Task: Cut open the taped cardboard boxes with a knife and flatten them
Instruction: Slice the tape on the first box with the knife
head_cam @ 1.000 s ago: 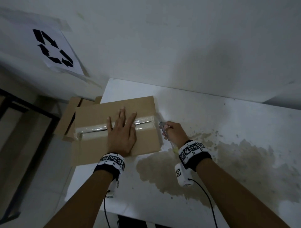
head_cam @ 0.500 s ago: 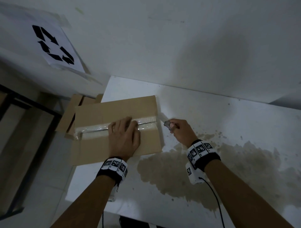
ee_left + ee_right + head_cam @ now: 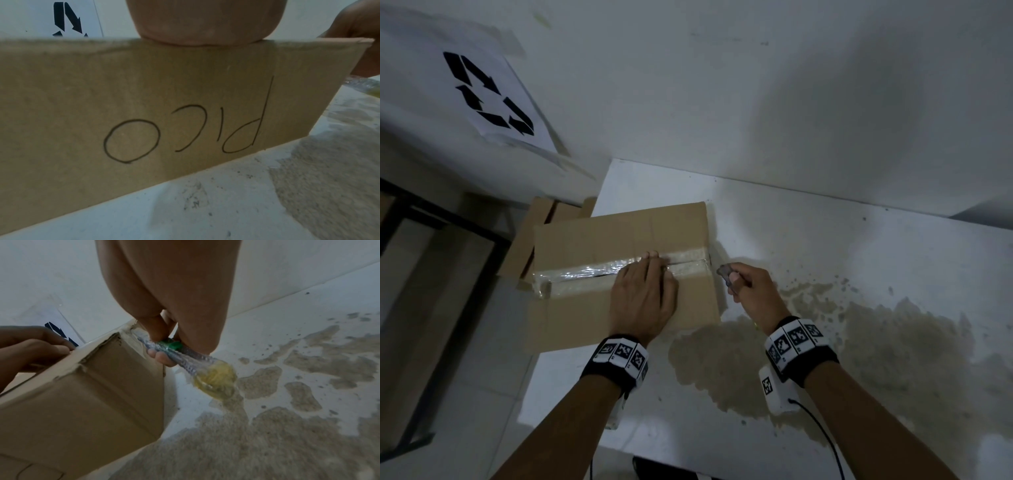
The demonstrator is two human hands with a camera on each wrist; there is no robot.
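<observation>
**Taped box under left hand, knife at its right end**

1. Left hand (image 3: pixel 642 301): palm down on top of the cardboard box (image 3: pixel 585 308), fingers curled at the tips over the taped seam, pressing rather than clasping. The left wrist view shows only the heel of the palm (image 3: pixel 205 22) on the box's top edge.
2. Cardboard box, near wall: seen only from the left wrist, handwritten "PICO" (image 3: pixel 185 131), upside down to that camera.
3. Right hand (image 3: pixel 751 291): just beside the box's right end, fingers closed round the knife (image 3: pixel 726 274). From the head only a grey tip shows past the knuckles. The right wrist view adds the handle (image 3: pixel 185 356): clear-wrapped, green slider, yellowish butt toward the wrist.
4. Tape (image 3: pixel 592 270): glossy strip along the top seam, beyond the left fingertips, running on to the box's right end, where the right wrist view shows it torn at the corner (image 3: pixel 131 335).
5. Table (image 3: pixel 825 240): white, brown-stained under and right of the right hand.
6. Flattened cardboard (image 3: pixel 541 219): beyond the box's left end, off the table.
7. Recycling sign (image 3: pixel 489 92): on the wall, farthest left.
</observation>
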